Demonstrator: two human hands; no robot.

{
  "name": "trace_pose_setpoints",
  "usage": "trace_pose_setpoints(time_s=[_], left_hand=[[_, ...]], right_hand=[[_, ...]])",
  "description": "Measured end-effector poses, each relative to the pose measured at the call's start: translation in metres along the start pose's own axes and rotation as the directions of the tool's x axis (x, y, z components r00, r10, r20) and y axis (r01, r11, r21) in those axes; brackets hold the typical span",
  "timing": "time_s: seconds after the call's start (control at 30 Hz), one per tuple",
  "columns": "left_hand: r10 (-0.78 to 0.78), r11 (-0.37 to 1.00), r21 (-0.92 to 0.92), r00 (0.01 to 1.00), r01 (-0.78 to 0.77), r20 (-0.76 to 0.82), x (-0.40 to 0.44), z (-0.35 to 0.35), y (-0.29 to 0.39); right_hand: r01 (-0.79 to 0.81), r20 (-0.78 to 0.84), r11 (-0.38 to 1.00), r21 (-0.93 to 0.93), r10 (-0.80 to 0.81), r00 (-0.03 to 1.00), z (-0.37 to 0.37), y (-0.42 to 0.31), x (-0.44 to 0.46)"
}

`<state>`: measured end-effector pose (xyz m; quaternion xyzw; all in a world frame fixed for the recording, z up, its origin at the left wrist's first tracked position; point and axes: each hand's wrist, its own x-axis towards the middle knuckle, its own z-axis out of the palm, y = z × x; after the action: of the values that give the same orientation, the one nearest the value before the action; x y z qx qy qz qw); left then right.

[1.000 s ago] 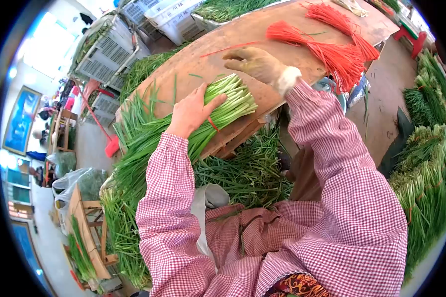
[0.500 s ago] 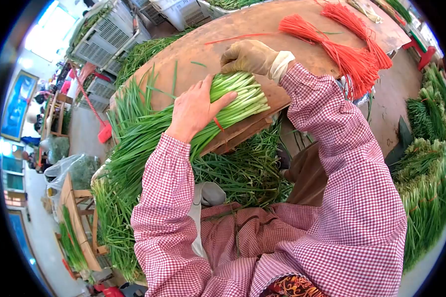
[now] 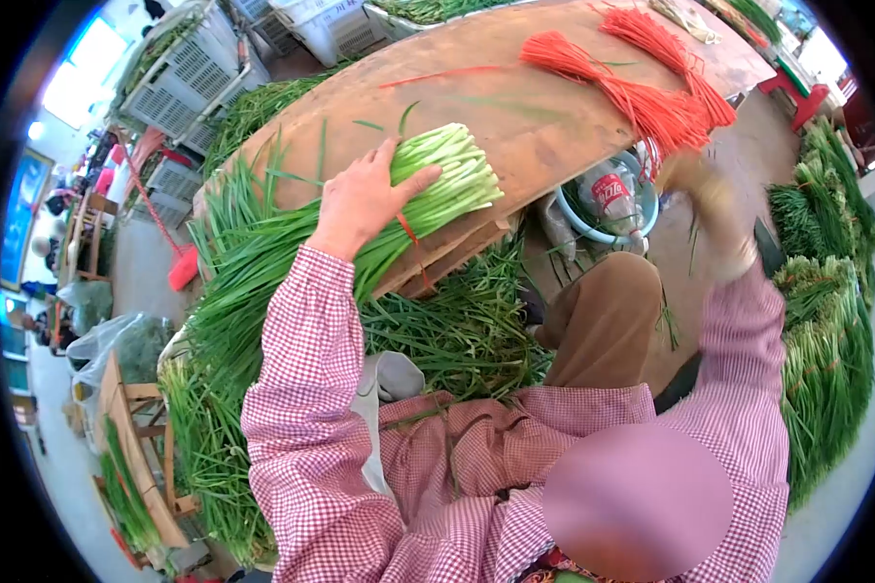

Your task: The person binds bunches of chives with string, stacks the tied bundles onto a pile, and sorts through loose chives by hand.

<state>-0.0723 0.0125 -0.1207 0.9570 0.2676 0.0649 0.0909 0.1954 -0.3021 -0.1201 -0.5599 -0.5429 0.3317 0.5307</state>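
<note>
While the left hand (image 3: 365, 199) lies over a bundle of chives (image 3: 447, 160) in the head view, its thumb presses along the near side of the pale stems and its fingers curve over the top, so the bundle is held against the brown work table (image 3: 457, 97). That bundle rests at the table's near edge, its cut white-green ends pointing right and its long green leaves spreading left and down over the rim. A red tie (image 3: 407, 228) crosses it just beside the thumb.

Out to the right, well apart from the bundle, the right hand (image 3: 715, 209) is raised beyond the table's edge, near the hanging ends of the red ties. It is strongly blurred and yellowish brown; whether its fingers are clenched or pinch anything, I cannot tell.

Two sheaves of red ties, a nearer one (image 3: 627, 92) and a farther one (image 3: 671, 58), lie side by side on the right of the table, with one single strand (image 3: 437, 76) stretched out to their left. Below them, a light blue basin (image 3: 598, 234) holds a plastic bottle with a red label (image 3: 612, 189). Loose chive leaves (image 3: 457, 340) are heaped under the table's near edge, and tied chive bundles (image 3: 826, 360) stand in rows on the floor at right. White plastic crates (image 3: 190, 83) are stacked at upper left.
</note>
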Motion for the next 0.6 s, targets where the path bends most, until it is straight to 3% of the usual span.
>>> trace_pose_setpoints(time_s=[0.03,0.1,0.13,0.17,0.2,0.23,0.27,0.3,0.33,0.37,0.43,0.53,0.6], left_hand=[[0.003,1.0,-0.002,1.0,-0.003,-0.003,0.002,0.001,-0.003],[0.045,0.998,0.036,0.997,-0.042,-0.068,-0.001,0.006,0.001],[0.083,0.994,0.082,0.988,-0.072,-0.133,-0.003,0.006,0.004],[0.121,0.987,0.133,0.973,-0.095,-0.197,-0.006,0.004,0.006],[0.158,0.976,0.187,0.953,-0.111,-0.257,-0.011,0.002,0.008],[0.19,0.971,0.193,0.94,-0.138,-0.283,-0.02,0.001,0.018],[0.243,0.955,0.24,0.926,-0.175,-0.29,-0.026,0.005,0.026],[0.295,0.935,0.284,0.91,-0.212,-0.29,-0.032,0.015,0.03],[0.344,0.913,0.327,0.894,-0.246,-0.287,-0.036,0.022,0.033],[0.317,0.923,0.302,0.919,-0.241,-0.235,-0.036,0.025,0.035],[0.259,0.935,0.301,0.941,-0.188,-0.217,-0.026,0.023,0.034],[0.21,0.94,0.305,0.963,-0.153,-0.166,-0.014,0.019,0.031],[0.216,0.93,0.326,0.969,-0.169,-0.116,-0.007,0.011,0.029]], right_hand=[[-0.114,0.209,0.972,-0.205,0.157,0.965,0.043,0.003,-0.016],[-0.055,0.485,0.817,-0.574,0.393,0.782,0.12,0.023,-0.039],[-0.041,0.652,0.777,-0.628,0.555,0.516,0.138,0.021,-0.036],[0.061,0.556,0.818,-0.572,0.332,0.762,0.14,0.018,-0.03],[0.181,0.402,0.826,-0.535,0.06,0.914,0.138,0.013,-0.02],[-0.088,0.141,0.942,-0.324,0.14,0.98,0.138,0.008,-0.003],[-0.137,-0.028,0.982,-0.133,0.134,0.991,0.133,0.016,0.016],[-0.253,-0.199,0.964,-0.079,0.233,0.952,0.126,0.024,0.036],[-0.136,-0.279,0.986,0.102,0.159,0.947,0.123,0.032,0.061],[-0.117,-0.34,0.989,0.095,0.143,0.93,0.12,0.037,0.085],[0.124,-0.362,0.972,0.201,-0.045,0.931,0.121,0.077,0.136],[-0.142,-0.252,0.963,0.228,0.199,0.947,0.133,0.084,0.182],[-0.145,-0.114,0.85,0.506,0.232,0.966,0.152,0.081,0.197]])
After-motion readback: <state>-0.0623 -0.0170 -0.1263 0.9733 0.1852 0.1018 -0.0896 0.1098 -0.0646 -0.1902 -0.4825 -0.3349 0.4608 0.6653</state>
